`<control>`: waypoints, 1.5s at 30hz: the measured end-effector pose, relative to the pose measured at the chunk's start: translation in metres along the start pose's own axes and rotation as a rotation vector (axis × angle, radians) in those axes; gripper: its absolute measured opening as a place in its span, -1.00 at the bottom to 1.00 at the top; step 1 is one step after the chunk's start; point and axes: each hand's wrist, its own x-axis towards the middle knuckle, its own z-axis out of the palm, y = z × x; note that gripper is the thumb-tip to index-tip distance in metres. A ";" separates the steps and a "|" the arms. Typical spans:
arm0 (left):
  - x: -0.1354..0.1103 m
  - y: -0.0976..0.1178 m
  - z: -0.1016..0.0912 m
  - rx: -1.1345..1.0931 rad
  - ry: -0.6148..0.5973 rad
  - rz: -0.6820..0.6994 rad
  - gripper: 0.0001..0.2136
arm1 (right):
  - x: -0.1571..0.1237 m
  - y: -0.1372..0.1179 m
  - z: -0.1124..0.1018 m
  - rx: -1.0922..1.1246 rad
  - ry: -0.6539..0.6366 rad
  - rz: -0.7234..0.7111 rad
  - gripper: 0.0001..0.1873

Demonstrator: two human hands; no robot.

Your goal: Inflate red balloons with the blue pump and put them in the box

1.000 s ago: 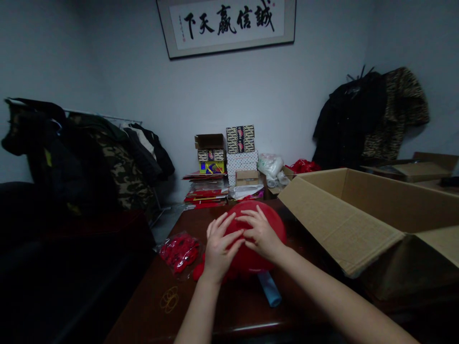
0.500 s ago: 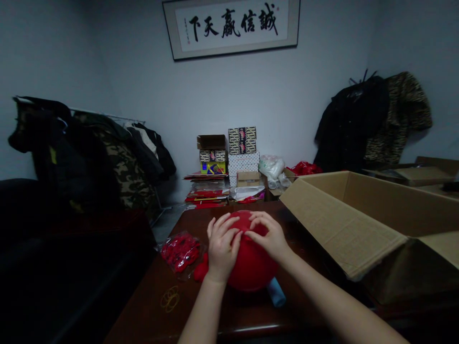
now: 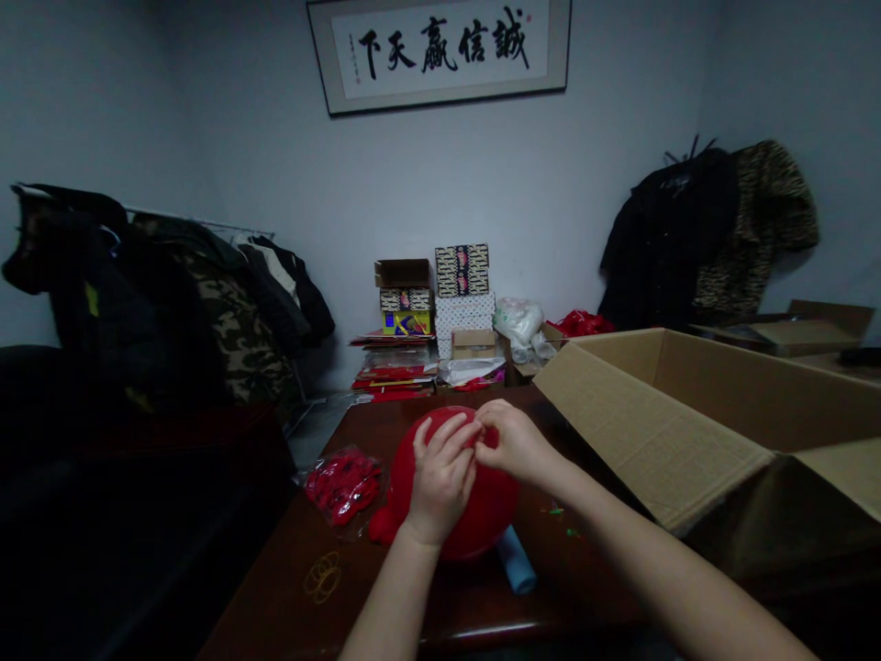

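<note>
While coats (image 3: 240, 312) hang far left, red balloon (image 3: 485, 509) at tabletop (image 3: 275, 615) centre

Gold loops (image 3: 323, 576) near left, bag of red items (image 3: 344, 484) just beyond. Left hand (image 3: 441, 482) on the balloon, fingers slightly apart. Right hand (image 3: 515, 442) at its upper right, thumb and forefinger curled toward each other; tips overlap the left's, can't tell what either clamps. Blue tube (image 3: 518, 565) lies beside the balloon's lower right. Open cardboard box (image 3: 653, 427) far right.
</note>
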 end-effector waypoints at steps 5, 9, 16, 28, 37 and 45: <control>0.003 -0.004 -0.003 -0.097 0.109 -0.132 -0.90 | -0.005 0.008 -0.007 0.226 -0.073 0.072 -0.80; 0.006 -0.011 -0.005 -0.217 0.217 -0.261 -0.93 | -0.012 -0.001 -0.023 0.329 -0.224 0.028 -0.79; 0.012 -0.009 -0.008 -0.264 0.221 -0.288 -0.93 | -0.011 -0.009 -0.035 -0.138 0.202 -0.184 -0.84; 0.017 -0.003 -0.011 -0.227 0.177 -0.282 -0.92 | -0.005 -0.006 -0.013 0.090 0.543 0.120 -0.63; 0.015 0.002 -0.009 -0.198 0.148 -0.293 -0.92 | -0.005 -0.005 0.003 0.342 0.485 0.253 -0.56; 0.017 -0.003 -0.017 -0.198 0.168 -0.287 -0.94 | -0.008 -0.017 -0.009 -0.289 0.271 -0.220 -0.53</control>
